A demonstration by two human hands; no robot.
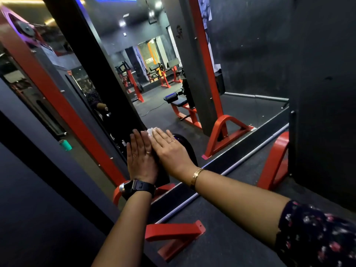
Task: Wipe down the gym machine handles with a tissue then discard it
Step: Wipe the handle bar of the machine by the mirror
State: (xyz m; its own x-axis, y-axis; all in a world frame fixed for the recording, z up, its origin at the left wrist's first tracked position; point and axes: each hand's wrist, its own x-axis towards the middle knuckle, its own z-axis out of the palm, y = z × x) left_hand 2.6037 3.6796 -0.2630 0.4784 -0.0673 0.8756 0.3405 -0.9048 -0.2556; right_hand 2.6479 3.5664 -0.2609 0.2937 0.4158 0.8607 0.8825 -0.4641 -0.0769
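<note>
Mirror panel (250, 108), 12 to 3 o'clock: it reflects benches and red machines. A small sign in the reflection is too small to read.

Red frame upright (63, 105), 9 to 11 o'clock: painted metal with a flat face, its top cut off by the edge.

Black padded handle (163, 176), centre: smooth and mostly covered by your hands, so the full shape is unclear.

Your left hand (141, 157) and right hand (169, 151) lie flat side by side on the handle, fingers straight and pressing, gripping nothing.

Black watch (140, 186) on the left wrist; gold bracelet (196, 176) on the right.

Tissue (151, 131): a crumpled white edge shows at 12 o'clock of your fingertips, the rest hidden. I cannot tell which hand pins it.
</note>
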